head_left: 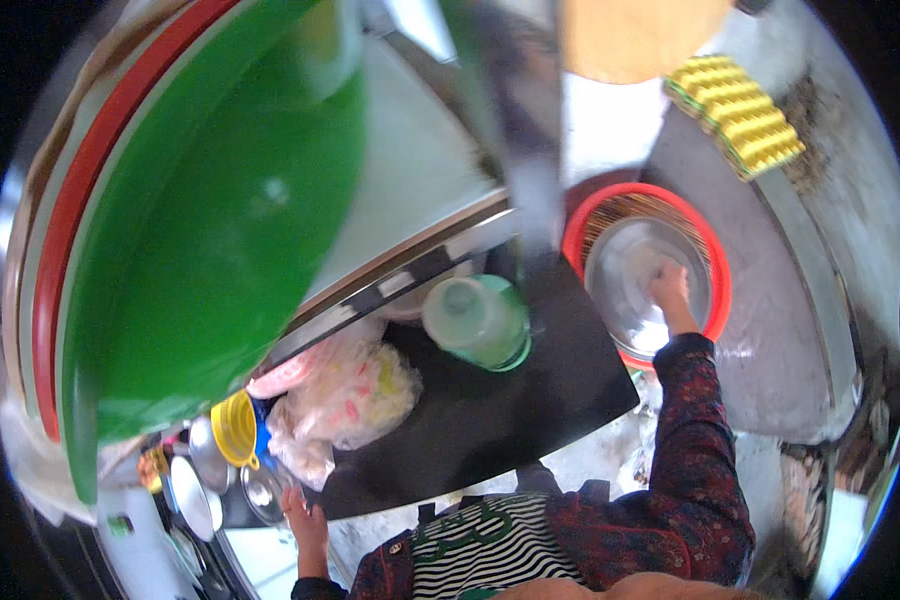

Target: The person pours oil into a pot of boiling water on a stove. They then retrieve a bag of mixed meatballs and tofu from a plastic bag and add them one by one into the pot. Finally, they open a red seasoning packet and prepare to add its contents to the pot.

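Note:
My right hand (672,286) reaches down inside a round metal basin (615,275). Its fingers look bent together, and whatever they pinch, if anything, cannot be made out. Around the metal basin runs the rim of a red plastic basin (722,290), with brownish woven material showing between the two. My left hand (307,518) is by the near left edge of a black tabletop (470,440), fingers apart and nothing visible in them. Close to it lies a shiny round metal dish or lid (261,492).
A large green plastic tub (220,220) fills the upper left. On the tabletop are a translucent green jug (495,330), clear plastic bags (355,395) and a yellow funnel (235,428). A white bowl (192,498) stands farther left. Yellow egg trays (735,115) lie at upper right.

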`<state>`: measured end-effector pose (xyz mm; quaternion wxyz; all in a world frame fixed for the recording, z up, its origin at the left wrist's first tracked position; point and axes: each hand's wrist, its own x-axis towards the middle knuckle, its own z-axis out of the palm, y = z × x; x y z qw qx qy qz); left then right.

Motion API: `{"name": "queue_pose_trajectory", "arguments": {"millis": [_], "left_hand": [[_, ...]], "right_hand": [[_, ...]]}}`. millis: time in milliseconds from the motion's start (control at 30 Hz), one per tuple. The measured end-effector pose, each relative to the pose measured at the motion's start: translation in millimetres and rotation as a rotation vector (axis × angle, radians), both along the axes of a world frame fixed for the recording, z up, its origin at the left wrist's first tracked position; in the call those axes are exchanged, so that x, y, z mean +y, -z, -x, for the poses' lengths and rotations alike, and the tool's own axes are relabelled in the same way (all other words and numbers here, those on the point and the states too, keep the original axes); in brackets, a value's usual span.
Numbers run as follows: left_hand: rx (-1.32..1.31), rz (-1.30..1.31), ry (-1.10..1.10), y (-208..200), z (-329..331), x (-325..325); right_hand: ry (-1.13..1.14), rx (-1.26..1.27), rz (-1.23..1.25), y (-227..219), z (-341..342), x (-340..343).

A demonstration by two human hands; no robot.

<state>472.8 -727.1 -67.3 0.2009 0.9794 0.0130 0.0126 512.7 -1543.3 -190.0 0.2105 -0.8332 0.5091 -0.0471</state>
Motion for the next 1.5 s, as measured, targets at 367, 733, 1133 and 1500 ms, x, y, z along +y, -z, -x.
{"name": "queue_pose_trajectory", "arguments": {"millis": [367,733,1133,1500], "left_hand": [[0.153,0.194,-0.038,-5.6,78.1,16.5],[0.077,0.265,-0.1,24.9,262.5,198.2],[0.24,0.23,-0.749,27.8,571.5,333.8],[0.227,0.39,-1.203,40.7,659.7,314.4]], "right_hand": [[-0.195,0.02,0.344,-70.2,90.1,-51.4],[-0.491,0.11,0.473,-230.4,173.4,183.4],[-1.397,-0.35,-0.118,-281.8,88.9,644.6],[-2.053,-0.463,-0.287,-310.0,44.4,1051.3]]}}
